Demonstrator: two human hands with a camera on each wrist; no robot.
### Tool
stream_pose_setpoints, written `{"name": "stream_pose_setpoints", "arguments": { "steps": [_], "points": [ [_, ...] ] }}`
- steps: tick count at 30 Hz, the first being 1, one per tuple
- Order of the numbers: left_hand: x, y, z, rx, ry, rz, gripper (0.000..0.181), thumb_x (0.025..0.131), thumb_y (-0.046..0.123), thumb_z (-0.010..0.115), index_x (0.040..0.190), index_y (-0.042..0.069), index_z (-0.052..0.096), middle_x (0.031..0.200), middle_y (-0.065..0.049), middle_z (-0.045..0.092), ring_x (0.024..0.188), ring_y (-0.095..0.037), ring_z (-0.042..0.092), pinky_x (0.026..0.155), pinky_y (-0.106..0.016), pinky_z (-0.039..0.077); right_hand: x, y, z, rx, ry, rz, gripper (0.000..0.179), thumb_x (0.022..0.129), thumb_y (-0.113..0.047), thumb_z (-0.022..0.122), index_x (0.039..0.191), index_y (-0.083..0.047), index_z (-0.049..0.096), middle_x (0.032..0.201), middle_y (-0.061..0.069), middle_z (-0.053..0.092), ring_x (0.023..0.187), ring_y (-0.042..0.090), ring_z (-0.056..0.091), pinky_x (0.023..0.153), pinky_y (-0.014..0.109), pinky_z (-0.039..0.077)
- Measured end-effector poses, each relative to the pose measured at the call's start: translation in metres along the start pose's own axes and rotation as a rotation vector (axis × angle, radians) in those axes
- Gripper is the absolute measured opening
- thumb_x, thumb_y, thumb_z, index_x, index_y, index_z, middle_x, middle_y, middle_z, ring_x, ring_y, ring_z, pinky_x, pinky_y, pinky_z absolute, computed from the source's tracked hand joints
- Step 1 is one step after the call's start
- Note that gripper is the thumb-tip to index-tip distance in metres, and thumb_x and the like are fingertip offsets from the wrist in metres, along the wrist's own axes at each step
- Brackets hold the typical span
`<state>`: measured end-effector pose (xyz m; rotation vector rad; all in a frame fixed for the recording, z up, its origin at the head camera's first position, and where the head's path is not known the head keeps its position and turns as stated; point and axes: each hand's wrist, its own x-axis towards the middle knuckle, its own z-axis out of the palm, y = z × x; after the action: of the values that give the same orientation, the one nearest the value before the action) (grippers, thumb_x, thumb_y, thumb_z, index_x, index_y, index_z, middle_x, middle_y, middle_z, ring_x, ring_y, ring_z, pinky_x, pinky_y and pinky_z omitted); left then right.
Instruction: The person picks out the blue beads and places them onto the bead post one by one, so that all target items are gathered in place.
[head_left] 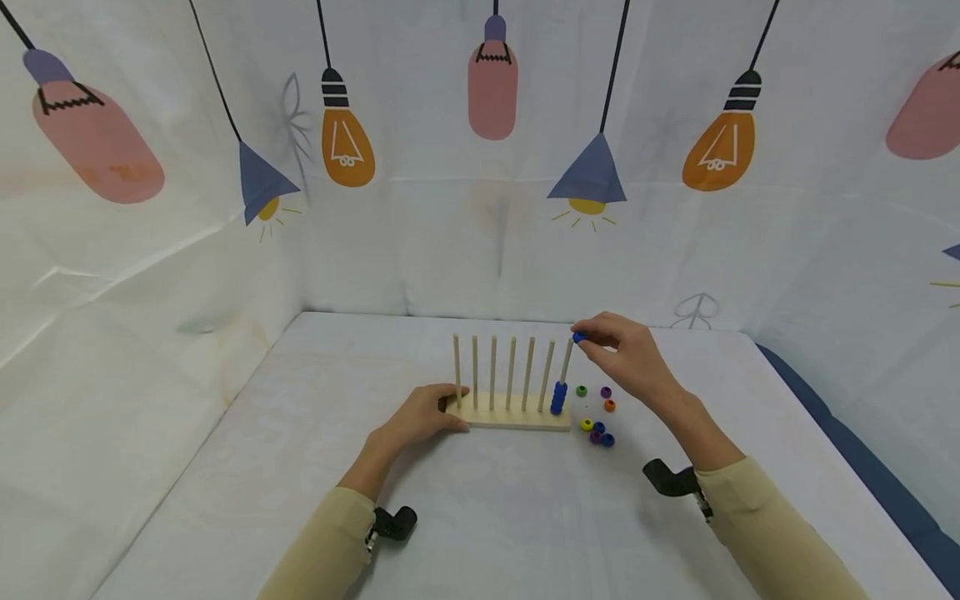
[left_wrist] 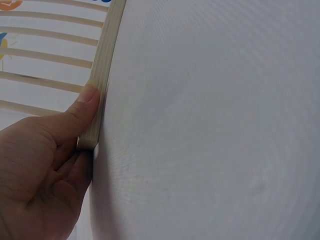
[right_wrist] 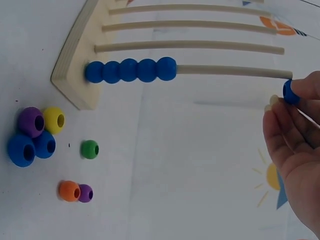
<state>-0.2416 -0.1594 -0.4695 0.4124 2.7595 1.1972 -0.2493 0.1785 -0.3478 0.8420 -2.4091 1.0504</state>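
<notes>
A wooden peg rack (head_left: pixel 517 424) with a row of upright pegs stands on the table. My left hand (head_left: pixel 420 414) grips the left end of its base, the thumb (left_wrist: pixel 89 100) lying along the front edge. Several blue beads (right_wrist: pixel 129 70) are stacked at the bottom of the rightmost peg (right_wrist: pixel 232 71). Between thumb and finger, my right hand (head_left: pixel 628 357) pinches another blue bead (right_wrist: pixel 290 93) right at that peg's tip. In the right wrist view this bead sits just beside the peg end, with its hole partly showing. The other pegs carry no beads.
Loose beads lie on the table (head_left: pixel 480 517) right of the rack: a green one (right_wrist: pixel 90 149), an orange one (right_wrist: pixel 69 191) by a purple one (right_wrist: pixel 85 193), and a cluster with a yellow bead (right_wrist: pixel 54 120), a purple bead (right_wrist: pixel 31 122) and two blue beads (right_wrist: pixel 21 150).
</notes>
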Motion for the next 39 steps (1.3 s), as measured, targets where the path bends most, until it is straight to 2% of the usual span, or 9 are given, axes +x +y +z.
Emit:
{"name": "stream_pose_setpoints", "arguments": {
  "steps": [6, 24, 39],
  "points": [
    [-0.0008, 0.0009, -0.0002, -0.003, 0.004, 0.013, 0.062, 0.078, 0.028, 0.085, 0.135, 0.016, 0.063, 0.14, -0.004, 0.061, 0.134, -0.023, 0.053, 0.112, -0.043, 0.043, 0.0012, -0.0018, -0.0028, 0.003, -0.004, -0.008, 0.022, 0.091, -0.003, 0.069, 0.112, -0.009, 0.073, 0.102, 0.001, 0.07, 0.09, 0.005, 0.065, 0.08, 0.006, 0.051],
    [-0.0011, 0.0002, -0.0008, 0.005, -0.002, 0.017, 0.062, 0.079, 0.028, 0.085, 0.135, 0.018, 0.062, 0.14, 0.0, 0.061, 0.135, -0.021, 0.052, 0.112, -0.041, 0.043, 0.005, -0.0089, -0.0022, 0.006, -0.037, -0.046, 0.022, 0.092, -0.004, 0.068, 0.113, -0.008, 0.073, 0.102, 0.001, 0.071, 0.089, 0.008, 0.065, 0.081, 0.007, 0.051],
    [-0.0007, -0.0011, -0.0008, 0.011, 0.005, 0.033, 0.061, 0.079, 0.029, 0.084, 0.135, 0.017, 0.063, 0.14, 0.0, 0.061, 0.137, -0.022, 0.05, 0.113, -0.043, 0.041, 0.0056, -0.0041, 0.0009, 0.014, -0.08, -0.054, 0.022, 0.091, -0.001, 0.068, 0.111, -0.007, 0.073, 0.101, 0.003, 0.071, 0.088, 0.011, 0.067, 0.079, 0.009, 0.053]
  ]
}}
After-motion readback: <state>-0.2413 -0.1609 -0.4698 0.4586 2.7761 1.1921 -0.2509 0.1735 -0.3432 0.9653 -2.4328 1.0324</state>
